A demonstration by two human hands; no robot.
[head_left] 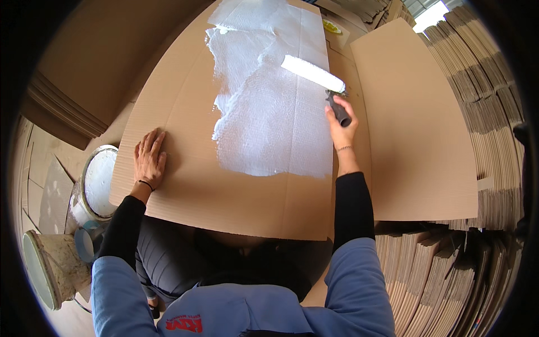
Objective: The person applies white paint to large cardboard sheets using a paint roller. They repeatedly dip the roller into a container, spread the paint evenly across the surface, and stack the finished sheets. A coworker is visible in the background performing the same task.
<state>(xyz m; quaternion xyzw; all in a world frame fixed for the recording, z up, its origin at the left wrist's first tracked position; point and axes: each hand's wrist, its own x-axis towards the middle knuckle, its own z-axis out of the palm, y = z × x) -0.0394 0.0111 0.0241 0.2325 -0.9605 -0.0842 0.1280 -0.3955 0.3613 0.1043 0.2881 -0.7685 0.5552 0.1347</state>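
A large brown cardboard sheet (185,129) lies in front of me. White wet coating (264,135) covers its middle and far right part, with a ragged left edge. My right hand (343,124) is wrapped around the dark handle of a paint roller (313,73). The roller's white sleeve slants over the coated area near the sheet's right edge; I cannot tell whether it touches. My left hand (149,155) lies flat on the bare cardboard near the sheet's left edge, fingers stretched out and holding nothing.
Another cardboard sheet (415,129) lies to the right. Tall stacks of folded cardboard (477,84) stand along the right side. At the left are a bucket of white liquid (102,180) and a stained tub (56,267) on its side. More sheets (62,109) lean at the far left.
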